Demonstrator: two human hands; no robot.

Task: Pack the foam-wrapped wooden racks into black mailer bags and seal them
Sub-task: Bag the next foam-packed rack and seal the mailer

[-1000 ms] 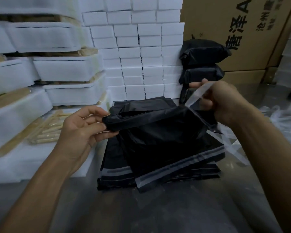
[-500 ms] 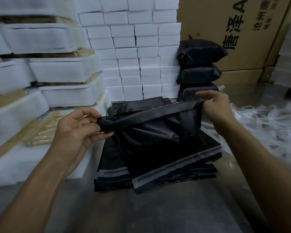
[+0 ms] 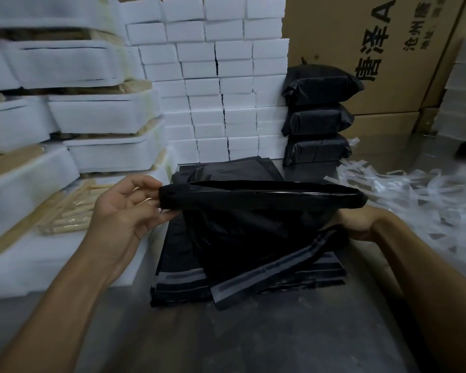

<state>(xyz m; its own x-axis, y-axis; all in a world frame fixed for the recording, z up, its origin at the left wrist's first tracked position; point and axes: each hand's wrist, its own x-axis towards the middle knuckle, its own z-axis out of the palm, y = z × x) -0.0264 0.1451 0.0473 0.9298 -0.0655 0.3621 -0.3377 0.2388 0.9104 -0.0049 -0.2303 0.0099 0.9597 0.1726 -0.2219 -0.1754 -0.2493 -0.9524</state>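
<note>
A filled black mailer bag (image 3: 253,232) stands on a flat stack of empty black mailers (image 3: 180,286) at the table's middle. Its top flap (image 3: 261,196) is folded over into a long horizontal roll. My left hand (image 3: 124,211) pinches the left end of that flap between thumb and fingers. My right hand (image 3: 358,222) is low at the bag's right side, its fingers hidden behind the black plastic. Foam-wrapped wooden racks (image 3: 105,111) are piled at the left. An unwrapped wooden rack in clear film (image 3: 65,214) lies beside my left hand.
Three sealed black parcels (image 3: 320,117) are stacked at the back, against a wall of white foam blocks (image 3: 213,76) and a cardboard box (image 3: 361,36). Loose white peel-off strips (image 3: 414,197) litter the right side. The grey table (image 3: 253,332) runs toward me.
My right hand has let go of the clear peel strip, then left the flap's right end and dropped down to the bag's right side. The flap now lies folded over; my left hand kept its hold.
</note>
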